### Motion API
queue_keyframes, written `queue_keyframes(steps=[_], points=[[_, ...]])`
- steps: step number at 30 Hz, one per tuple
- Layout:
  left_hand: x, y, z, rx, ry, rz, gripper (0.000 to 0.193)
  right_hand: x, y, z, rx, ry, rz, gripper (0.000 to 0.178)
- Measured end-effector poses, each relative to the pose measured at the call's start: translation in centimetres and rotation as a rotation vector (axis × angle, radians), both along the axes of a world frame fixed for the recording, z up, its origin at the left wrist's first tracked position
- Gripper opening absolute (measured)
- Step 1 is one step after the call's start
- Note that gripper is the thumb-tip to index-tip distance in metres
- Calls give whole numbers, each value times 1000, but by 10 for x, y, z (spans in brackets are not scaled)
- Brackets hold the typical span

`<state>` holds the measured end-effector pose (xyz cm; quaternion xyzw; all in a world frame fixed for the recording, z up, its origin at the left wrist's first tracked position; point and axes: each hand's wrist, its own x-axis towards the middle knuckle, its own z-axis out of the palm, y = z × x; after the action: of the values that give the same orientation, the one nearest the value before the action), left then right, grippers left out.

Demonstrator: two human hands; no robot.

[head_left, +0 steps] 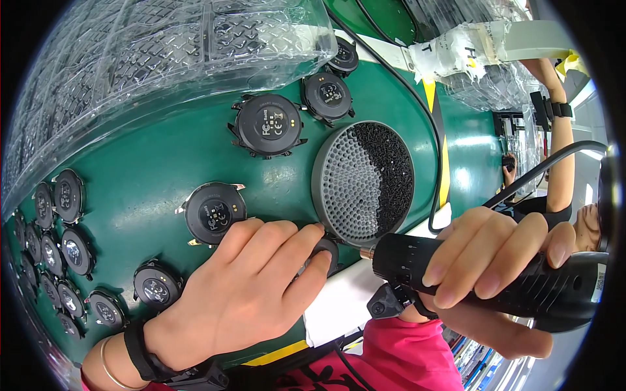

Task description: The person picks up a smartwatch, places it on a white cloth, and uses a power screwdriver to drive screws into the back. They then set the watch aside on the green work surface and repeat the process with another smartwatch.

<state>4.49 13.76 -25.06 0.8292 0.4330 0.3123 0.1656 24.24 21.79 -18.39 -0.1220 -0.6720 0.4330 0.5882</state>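
Observation:
My left hand is curled over a round black watch case, mostly hidden beneath my fingers. In my right hand is a black electric screwdriver, gripped around its body. Its metal tip points left and is just beside that watch case, at the near rim of a round grey tray. One half of this tray shows bare holes; the other half is covered with small black screws. Just beyond my left hand, another watch case lies back side up. Farther off lies a black watch case.
Several watch cases cluster on the green mat at left. Clear plastic blister trays are stacked at far left. A black cable runs past the screw tray. Across the table, another person's arm is visible.

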Motion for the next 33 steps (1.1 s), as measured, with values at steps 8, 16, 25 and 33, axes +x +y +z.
queue_keyframes(steps=[8,16,25,33], points=[[3,3,-3,9,-20,-17,43,-3,-2,-2,36,-46,33,66],[0,-1,-1,-9,-20,2,41,-11,14,1,101,-219,408,64],[2,-1,4,-17,4,27,38,1,12,3,-170,200,-22,67],[2,0,7,-72,25,43,28,3,17,-4,-103,38,-68,68]])
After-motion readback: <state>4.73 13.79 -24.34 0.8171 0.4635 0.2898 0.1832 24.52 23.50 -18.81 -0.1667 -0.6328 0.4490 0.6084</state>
